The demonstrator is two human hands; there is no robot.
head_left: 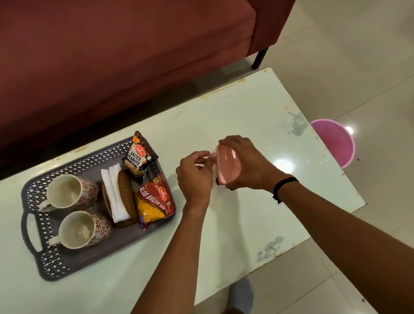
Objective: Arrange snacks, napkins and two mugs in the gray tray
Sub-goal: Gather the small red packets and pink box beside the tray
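The gray tray (54, 268) lies on the left of the table. It holds two white mugs with red flowers (68, 191) (83, 228), white napkins (114, 194) in a brown woven holder (125, 189), a salted peanuts packet (139, 155) and a red bhujia packet (155, 201). To the right of the tray, my right hand (246, 162) grips a small pink bowl (227, 164), tilted on its side above the table. My left hand (195, 177) pinches something small and pale at the bowl's left edge; I cannot tell what.
The pale green table (247, 108) has chipped patches near its right edge. A maroon sofa (95, 52) stands behind it. A pink bucket (336, 141) sits on the tiled floor to the right. My foot (241, 298) shows below the table edge.
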